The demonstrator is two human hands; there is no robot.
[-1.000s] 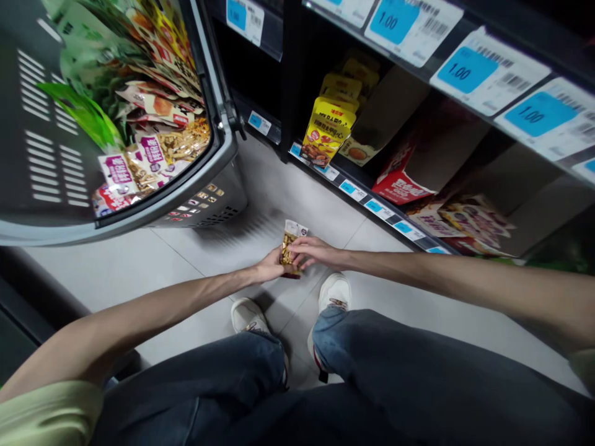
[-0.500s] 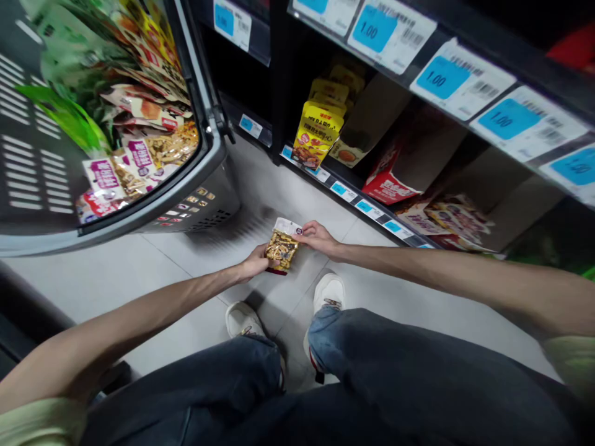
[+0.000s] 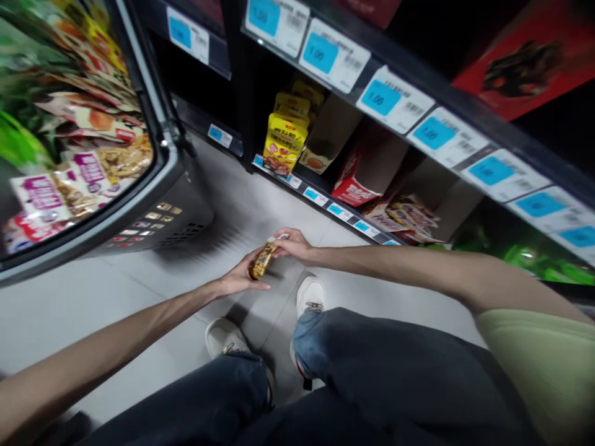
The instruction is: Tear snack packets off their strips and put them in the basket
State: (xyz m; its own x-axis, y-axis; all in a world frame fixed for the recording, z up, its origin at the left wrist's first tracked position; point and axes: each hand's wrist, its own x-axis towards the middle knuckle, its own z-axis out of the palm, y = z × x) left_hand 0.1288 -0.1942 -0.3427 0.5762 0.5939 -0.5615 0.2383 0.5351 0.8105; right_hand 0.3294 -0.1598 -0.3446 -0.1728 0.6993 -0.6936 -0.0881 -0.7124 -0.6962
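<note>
Basket [image 3: 190, 192]: well apart from both hands, snack bags [image 3: 88, 192] inside.
Left hand [image 3: 242, 277]: thumb spread away, fingers against the packet [image 3: 262, 260].
Packet: between both hands, above the floor [image 3: 121, 297]; probably light, soft, slightly slippery, contents perhaps crushable, so best held by its top edge. Looks golden-brown, pale-topped, tilted nearly edge-on (print unreadable).
Right hand [image 3: 294, 244]: thumb and fingers pinching the pale top.

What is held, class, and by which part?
A small packet: the right hand grips its pale top; the left hand meets its lower part, hold unclear.
</note>
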